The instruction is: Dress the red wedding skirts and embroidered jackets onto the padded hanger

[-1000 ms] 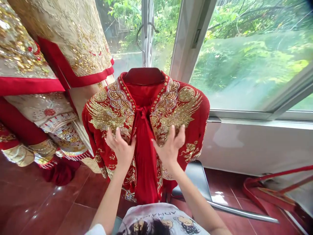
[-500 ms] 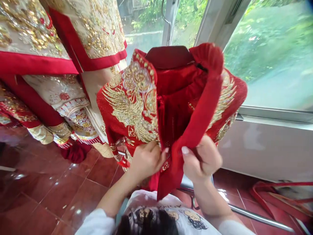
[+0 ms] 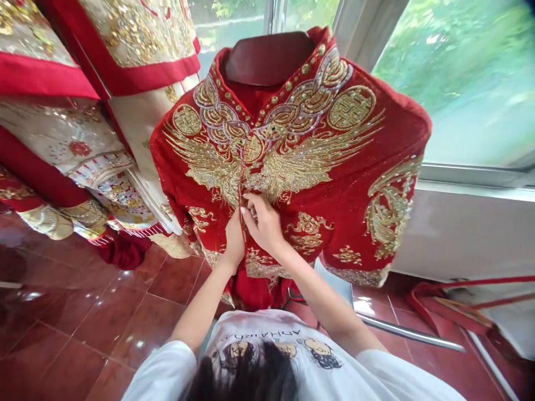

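Observation:
A red jacket [image 3: 343, 206] with gold bird embroidery and a studded collar hangs on a dark red, flat-topped form [image 3: 267, 58] in front of me. Its two front edges meet along the middle of the chest. At that opening my left hand [image 3: 235, 239] is closed on one front edge, its fingers partly hidden by the cloth. Close beside it, my right hand [image 3: 264, 225] has its fingers curled in a pinch on the other front edge. Whether a fastener lies between the fingertips, I cannot make out.
Sequinned cream-and-red garments [image 3: 137, 72] hang at the left. Windows [image 3: 455, 83] stand behind the jacket. A metal bar [image 3: 409, 331] and a red-framed object [image 3: 451, 306] are low on the right, above the red tiled floor [image 3: 121, 317].
The jacket's right-hand front panel, folded back with its lining showing before, now lies across the chest. Both hands have come together at the middle, the right one moving left and up.

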The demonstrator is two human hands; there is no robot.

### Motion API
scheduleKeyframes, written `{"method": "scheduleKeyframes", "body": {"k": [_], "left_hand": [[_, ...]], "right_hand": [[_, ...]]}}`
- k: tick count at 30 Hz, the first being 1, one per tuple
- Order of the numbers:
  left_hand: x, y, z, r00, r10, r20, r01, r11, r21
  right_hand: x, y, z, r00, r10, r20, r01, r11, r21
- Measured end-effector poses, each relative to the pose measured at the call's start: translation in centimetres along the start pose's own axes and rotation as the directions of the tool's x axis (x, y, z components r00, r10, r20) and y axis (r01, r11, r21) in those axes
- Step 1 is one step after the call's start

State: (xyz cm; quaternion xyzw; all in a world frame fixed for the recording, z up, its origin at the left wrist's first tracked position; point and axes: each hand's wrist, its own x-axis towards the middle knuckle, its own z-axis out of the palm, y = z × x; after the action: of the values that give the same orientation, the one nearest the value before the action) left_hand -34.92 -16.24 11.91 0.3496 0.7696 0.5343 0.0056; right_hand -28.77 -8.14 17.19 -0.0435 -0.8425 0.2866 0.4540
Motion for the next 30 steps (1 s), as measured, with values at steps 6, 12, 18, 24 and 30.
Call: {"method": "scheduleKeyframes", "body": {"k": [6, 12, 18, 24, 30], "left_hand": [[-4.9, -6.2, -1.4, 0.981, 0.099, -0.167, -0.068, 0.981, 0.180], [-10.0, -12.7, -1.8, 0.928, -0.005, -0.374, 0.167, 0.900, 0.403], [-6.4, -12.4, -1.1, 0.891, 0.184, -0.416, 0.070, 0.848, 0.525], [-3.1, -6.9, -6.0, 0.848, 0.176, -0.500, 0.013, 0.936, 0.352], [-4.2, -2.6, -14.2, 0.737, 0.104, -0.668, 0.009, 0.987, 0.163]], "right_hand": [[-9.4, 2.5, 0.7, 0.993, 0.071, 0.093, -0.072, 0.997, 0.010], [-18.5, 4.6, 0.6, 0.981, 0.182, -0.068, -0.187, 0.978, -0.089], [-17.6, 3.3, 0.7, 0.973, 0.207, -0.104, -0.220, 0.966, -0.137], [-10.6, 0.2, 2.3, 0.991, -0.131, -0.010, 0.127, 0.976, -0.179], [-2.1, -2.8, 5.8, 0.949, -0.260, 0.177, 0.293, 0.935, -0.199]]}}
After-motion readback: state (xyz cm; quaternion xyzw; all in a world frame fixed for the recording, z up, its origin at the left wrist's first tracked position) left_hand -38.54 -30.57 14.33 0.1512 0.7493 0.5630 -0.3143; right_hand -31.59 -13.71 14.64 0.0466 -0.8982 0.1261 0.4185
